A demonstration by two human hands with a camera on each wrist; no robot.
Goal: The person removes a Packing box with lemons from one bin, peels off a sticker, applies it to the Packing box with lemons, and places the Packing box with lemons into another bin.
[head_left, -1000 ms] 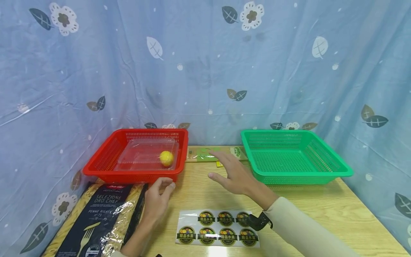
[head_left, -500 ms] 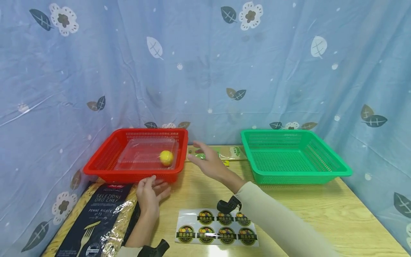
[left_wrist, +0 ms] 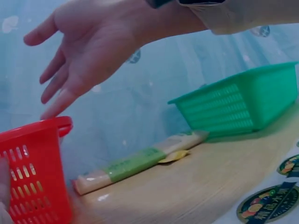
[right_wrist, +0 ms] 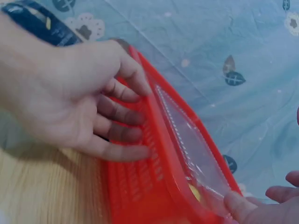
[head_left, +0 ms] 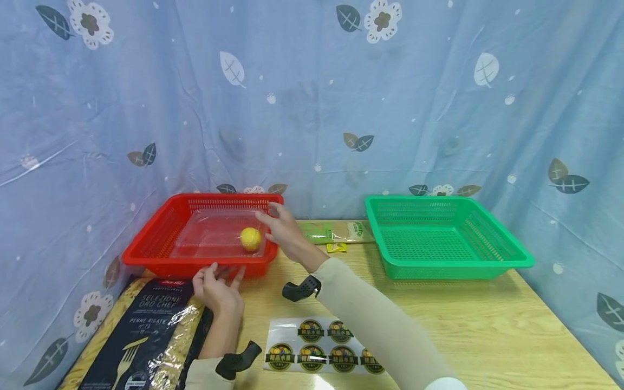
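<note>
A red plastic basket (head_left: 151, 261) stands at the back left. Inside it lies a clear plastic tray (head_left: 205, 238) with a round yellow ball (head_left: 251, 239) at its right end; the ball's exact kind is unclear. My left hand (head_left: 218, 287) is at the basket's front side, thumb by the rim and fingers lying against the slotted wall, as the right wrist view shows. My right hand (head_left: 285, 230) reaches the basket's right rim with its fingers spread. In the left wrist view, that right hand (left_wrist: 93, 51) has its fingertips just over the red rim (left_wrist: 37, 126).
A green basket (head_left: 448, 264) stands at the back right. A long packet (head_left: 336, 232) and a small yellow sachet (head_left: 336, 247) lie between the baskets. A sticker sheet (head_left: 280, 331) is at front, partly under the right sleeve. A penne bag (head_left: 146, 336) lies at left.
My right hand has moved left from between the baskets to the red basket's right rim. My left hand has shifted left along its front and turned. The baskets stay put.
</note>
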